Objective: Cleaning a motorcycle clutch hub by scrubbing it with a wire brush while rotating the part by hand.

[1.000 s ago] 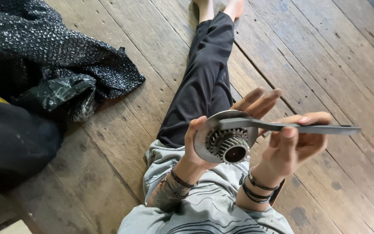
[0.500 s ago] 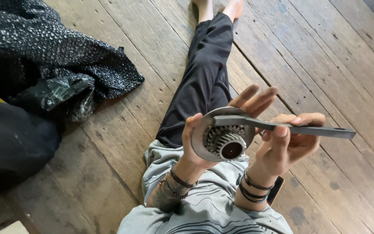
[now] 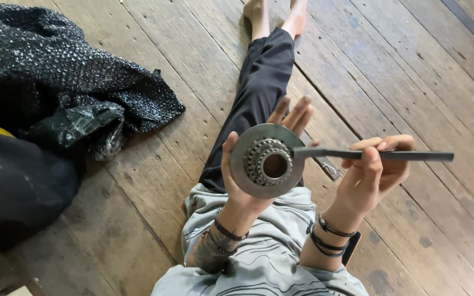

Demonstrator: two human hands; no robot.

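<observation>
Left hand (image 3: 248, 183) cups a toothed metal disc (image 3: 267, 160) above the lap, right hand (image 3: 371, 178) clenches its flat tool handle (image 3: 390, 155); a slipping tool could likely pinch fingers.

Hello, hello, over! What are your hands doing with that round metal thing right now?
Left hand cups the metal disc with gear cluster. Right hand grips the flat metal bar, tip at the disc rim. Nothing blocking.

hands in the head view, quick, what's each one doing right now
Left hand: closed around the rim of the metal disc with a toothed cog cluster, fingers spread behind it.
Right hand: closed on the flat metal bar tool.
</observation>
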